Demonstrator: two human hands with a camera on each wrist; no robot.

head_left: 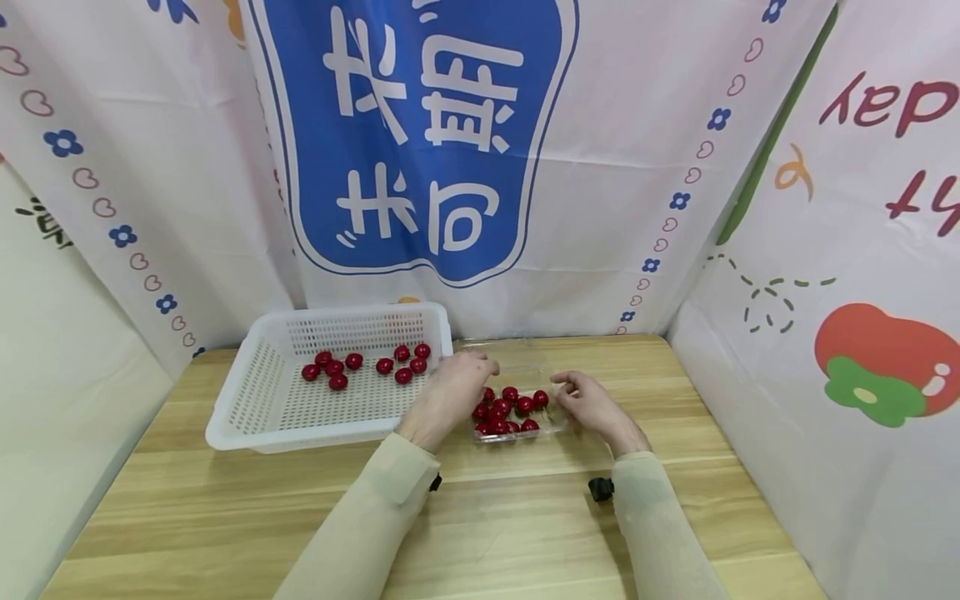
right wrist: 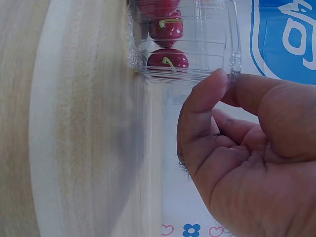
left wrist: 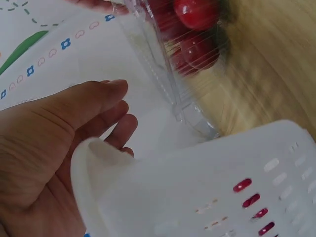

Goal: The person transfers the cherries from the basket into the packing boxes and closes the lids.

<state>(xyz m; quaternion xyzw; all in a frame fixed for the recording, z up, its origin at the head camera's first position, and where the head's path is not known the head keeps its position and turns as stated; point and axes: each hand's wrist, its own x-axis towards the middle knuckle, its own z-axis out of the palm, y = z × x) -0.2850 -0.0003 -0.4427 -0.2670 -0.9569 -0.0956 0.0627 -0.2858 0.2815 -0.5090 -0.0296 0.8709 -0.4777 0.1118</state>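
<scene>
A clear plastic box (head_left: 553,421) with several dark red cherries (head_left: 501,407) in it stands on the table. Its see-through lid (head_left: 513,354) is folded back behind it. My right hand (head_left: 592,404) pinches the box's right rim between thumb and forefinger, as the right wrist view shows up close. At the box's left side hovers my left hand (head_left: 453,387), between box and basket. In the left wrist view its fingers (left wrist: 123,129) are loosely bent and hold nothing. The left hand covers part of the box's left edge in the head view.
Left of the box sits a white perforated basket (head_left: 300,437) holding several more cherries (head_left: 334,367). Everything stands on a wood-grain table (head_left: 510,533). A printed curtain (head_left: 600,167) hangs right behind the table and along both sides.
</scene>
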